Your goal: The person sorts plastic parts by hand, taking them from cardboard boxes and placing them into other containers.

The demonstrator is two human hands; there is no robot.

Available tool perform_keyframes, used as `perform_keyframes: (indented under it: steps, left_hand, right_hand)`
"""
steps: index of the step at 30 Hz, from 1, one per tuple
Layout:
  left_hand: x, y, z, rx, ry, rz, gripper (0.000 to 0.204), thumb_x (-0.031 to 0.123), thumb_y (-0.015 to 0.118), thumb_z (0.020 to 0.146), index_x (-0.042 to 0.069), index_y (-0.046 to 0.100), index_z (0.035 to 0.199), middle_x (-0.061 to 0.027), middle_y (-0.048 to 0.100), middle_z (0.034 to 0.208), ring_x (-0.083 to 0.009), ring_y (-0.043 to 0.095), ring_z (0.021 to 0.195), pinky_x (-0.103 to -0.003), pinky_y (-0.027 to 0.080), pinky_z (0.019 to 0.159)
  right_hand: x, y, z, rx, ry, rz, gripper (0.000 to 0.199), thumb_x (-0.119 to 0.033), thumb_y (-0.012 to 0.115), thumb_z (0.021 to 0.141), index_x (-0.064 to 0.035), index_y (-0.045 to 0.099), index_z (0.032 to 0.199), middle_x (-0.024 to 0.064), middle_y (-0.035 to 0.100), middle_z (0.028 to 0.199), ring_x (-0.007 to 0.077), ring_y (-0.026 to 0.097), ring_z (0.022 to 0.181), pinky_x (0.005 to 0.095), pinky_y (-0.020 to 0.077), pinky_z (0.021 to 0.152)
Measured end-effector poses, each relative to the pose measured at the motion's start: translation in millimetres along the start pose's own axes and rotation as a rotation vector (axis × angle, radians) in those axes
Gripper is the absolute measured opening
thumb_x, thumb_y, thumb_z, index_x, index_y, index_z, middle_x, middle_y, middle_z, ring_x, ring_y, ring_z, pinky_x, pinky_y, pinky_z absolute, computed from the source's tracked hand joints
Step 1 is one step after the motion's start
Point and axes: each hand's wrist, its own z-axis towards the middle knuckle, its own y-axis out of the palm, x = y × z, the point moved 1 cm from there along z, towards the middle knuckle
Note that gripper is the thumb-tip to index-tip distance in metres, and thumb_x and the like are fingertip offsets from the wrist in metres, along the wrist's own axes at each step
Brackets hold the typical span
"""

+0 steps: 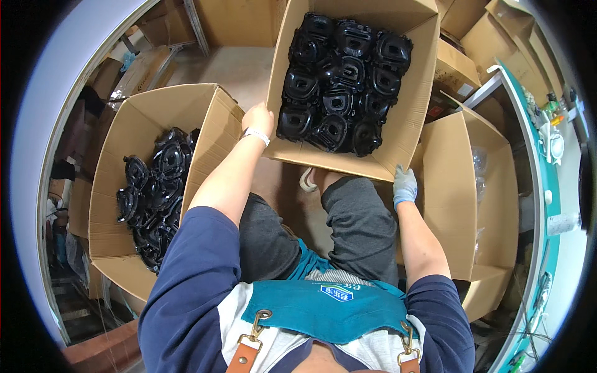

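Note:
In front of me a cardboard box [418,87] is tilted so that I look into it. Glossy black plastic parts [336,102], each with an opening in its face, sit in rows inside. My left hand [258,120], with a white band at the wrist, is closed round the box's near left edge. At the near right corner, my right hand [405,185] in a grey glove grips the same box. Left of my legs stands an open cardboard box [158,107] with a loose heap of similar black parts [160,177].
To my right is another open cardboard box [449,199] with clear plastic inside. A teal-topped bench [528,121] carrying small items runs along the right side. More cartons [457,68] are stacked at the back. A metal frame edge [62,99] curves along the left.

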Motion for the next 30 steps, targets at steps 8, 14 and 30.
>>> perform_keyframes:
  steps: [8,14,30]
  left_hand:
    - [-34,-1,-31,-0.35,0.063,0.022,0.028,0.017,0.054,0.08,-0.001,0.065,0.1,-0.024,0.064,0.101,-0.0369,0.062,0.096,-0.043,0.048,0.087]
    - [-25,5,-39,-0.369,0.057,0.038,0.026,0.017,0.055,0.079,-0.001,0.069,0.094,-0.0259,0.064,0.099,-0.0378,0.062,0.095,-0.042,0.048,0.087]
    - [-34,-12,-33,-0.426,-0.004,0.125,0.028,0.023,0.061,0.079,-0.002,0.068,0.092,-0.0257,0.064,0.098,-0.0372,0.062,0.094,-0.042,0.049,0.085]
  right_hand:
    - [36,3,-21,-0.184,0.012,-0.087,0.05,-0.047,0.051,0.089,0.0005,0.06,0.104,0.0256,0.064,0.095,0.0416,0.061,0.091,0.0459,0.0466,0.078]
    - [35,-23,-7,-0.65,0.099,-0.286,0.057,-0.042,0.065,0.075,0.0009,0.06,0.112,0.0188,0.066,0.096,0.0268,0.064,0.093,0.0361,0.0479,0.083]
    - [-77,-57,79,-0.304,0.127,-0.095,0.053,-0.05,0.044,0.089,-0.0106,0.057,0.123,0.0219,0.059,0.118,0.0384,0.055,0.111,0.043,0.0423,0.094]
